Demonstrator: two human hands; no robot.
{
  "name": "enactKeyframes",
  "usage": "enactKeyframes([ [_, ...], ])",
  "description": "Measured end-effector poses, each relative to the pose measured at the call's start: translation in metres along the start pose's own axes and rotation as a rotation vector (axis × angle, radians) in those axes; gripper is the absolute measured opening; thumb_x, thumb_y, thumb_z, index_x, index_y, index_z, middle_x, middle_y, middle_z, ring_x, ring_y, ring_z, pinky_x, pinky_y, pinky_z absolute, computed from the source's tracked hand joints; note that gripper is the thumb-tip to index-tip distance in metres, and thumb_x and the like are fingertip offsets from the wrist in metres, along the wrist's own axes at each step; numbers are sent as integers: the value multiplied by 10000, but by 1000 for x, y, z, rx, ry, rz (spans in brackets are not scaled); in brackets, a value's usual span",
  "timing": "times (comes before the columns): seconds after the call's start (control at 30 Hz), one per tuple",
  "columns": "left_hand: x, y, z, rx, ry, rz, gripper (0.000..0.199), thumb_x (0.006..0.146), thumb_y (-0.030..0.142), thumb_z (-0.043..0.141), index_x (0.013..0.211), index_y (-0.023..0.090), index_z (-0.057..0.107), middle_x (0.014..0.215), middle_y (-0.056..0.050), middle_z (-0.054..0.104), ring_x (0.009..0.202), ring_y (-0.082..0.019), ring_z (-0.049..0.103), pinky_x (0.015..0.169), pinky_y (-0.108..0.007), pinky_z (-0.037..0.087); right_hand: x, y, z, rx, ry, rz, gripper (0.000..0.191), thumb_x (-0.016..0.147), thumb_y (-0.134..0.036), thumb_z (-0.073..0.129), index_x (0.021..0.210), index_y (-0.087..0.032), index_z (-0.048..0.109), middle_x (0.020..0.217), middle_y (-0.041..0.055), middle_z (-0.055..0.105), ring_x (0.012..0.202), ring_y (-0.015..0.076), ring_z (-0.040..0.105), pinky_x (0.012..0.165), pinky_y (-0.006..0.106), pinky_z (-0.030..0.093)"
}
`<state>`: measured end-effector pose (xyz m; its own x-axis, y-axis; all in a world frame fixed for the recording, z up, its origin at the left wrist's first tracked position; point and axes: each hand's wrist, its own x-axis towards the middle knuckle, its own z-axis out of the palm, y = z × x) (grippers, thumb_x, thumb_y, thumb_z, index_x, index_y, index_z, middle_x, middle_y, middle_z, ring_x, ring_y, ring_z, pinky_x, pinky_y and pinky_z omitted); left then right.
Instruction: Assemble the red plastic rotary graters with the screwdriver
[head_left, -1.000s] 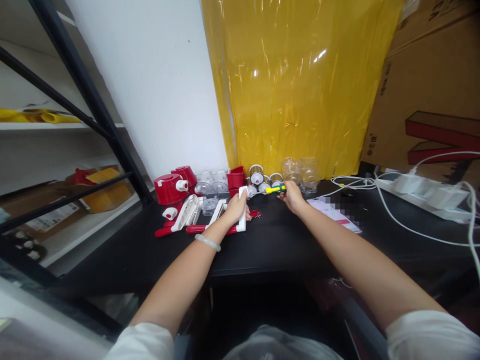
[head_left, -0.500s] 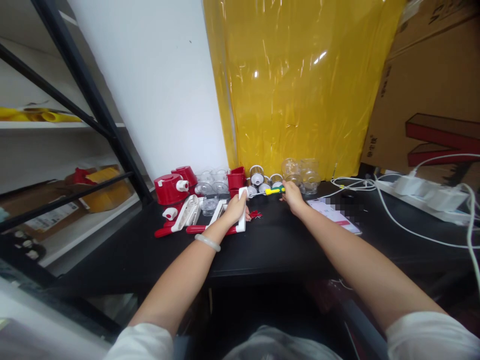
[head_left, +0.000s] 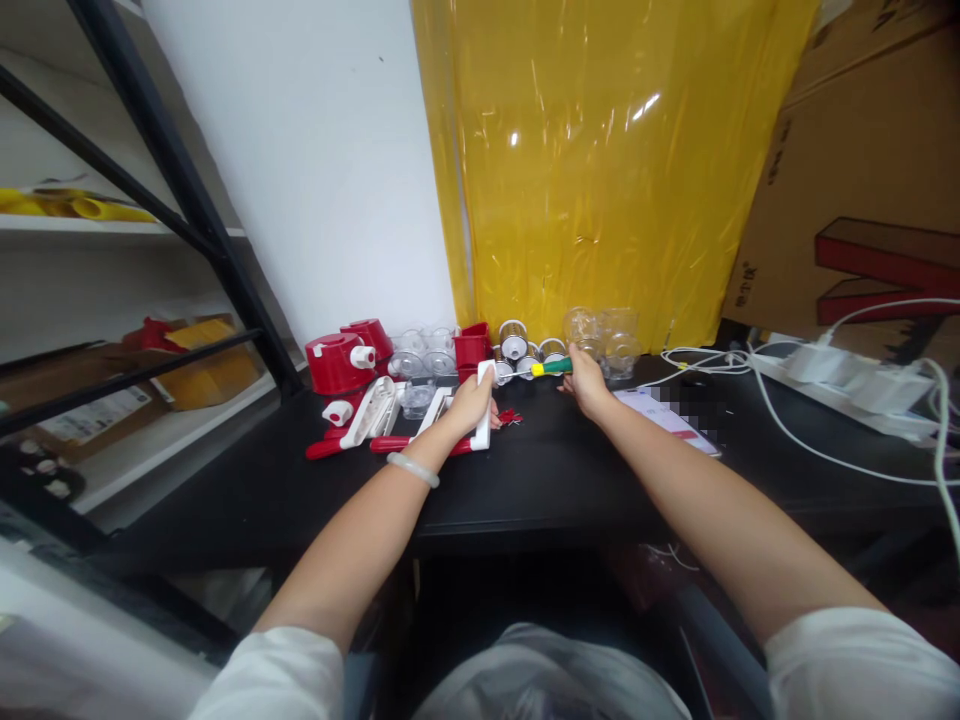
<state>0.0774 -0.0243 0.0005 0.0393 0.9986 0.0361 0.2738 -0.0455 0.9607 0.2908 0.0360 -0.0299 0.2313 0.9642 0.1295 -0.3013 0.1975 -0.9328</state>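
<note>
In the head view, the left hand (head_left: 471,403) was clamped round a white piece (head_left: 485,405) above the black table (head_left: 525,490), its palm hiding part of it. The right hand (head_left: 587,382), to the right of the white piece, was closed on the green-and-yellow screwdriver (head_left: 555,368); the shaft pointed at the piece's upper end, but whether its tip touched could not be made out. Small red parts (head_left: 510,416) lay just right of the white piece, too small to tell apart. Behind it stood a red container (head_left: 472,347) and, right of that, metal drums (head_left: 514,341), some overlapping. Left of it was a red housing (head_left: 337,363). Well to its right lay a pale flat item (head_left: 664,420), partly blurred out by blocks.
</note>
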Motion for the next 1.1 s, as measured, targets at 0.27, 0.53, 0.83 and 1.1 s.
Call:
enactKeyframes([
  [0.27,3,-2,0,7,-6,-3,397,1073,533,375,1146,169,516,530,45,560,424,-168,626,467,-243,514,-3,-5,4,226,21,111,138,868,-263,557,758,-229,481,495,-84,462,401,82,409,484,210,486],
  [0.53,5,-1,0,-10,0,4,407,1069,544,379,1079,169,536,512,41,552,413,-165,614,453,-240,507,-3,-2,1,2,55,14,302,962,-493,503,786,-247,523,395,-77,389,342,109,350,415,231,425],
  [0.83,5,-3,-2,15,-7,28,474,1049,601,391,1157,158,521,527,35,564,432,-184,631,460,-260,516,-4,-9,3,191,-10,101,114,839,-296,558,759,-226,518,500,-75,459,394,78,381,469,216,458],
  [1.1,5,-2,-2,14,10,14,471,1044,600,412,1164,159,522,523,40,564,419,-179,628,455,-253,512,-2,-6,-1,-43,21,-17,317,888,-506,623,753,-251,493,385,-115,292,329,85,279,418,228,435],
])
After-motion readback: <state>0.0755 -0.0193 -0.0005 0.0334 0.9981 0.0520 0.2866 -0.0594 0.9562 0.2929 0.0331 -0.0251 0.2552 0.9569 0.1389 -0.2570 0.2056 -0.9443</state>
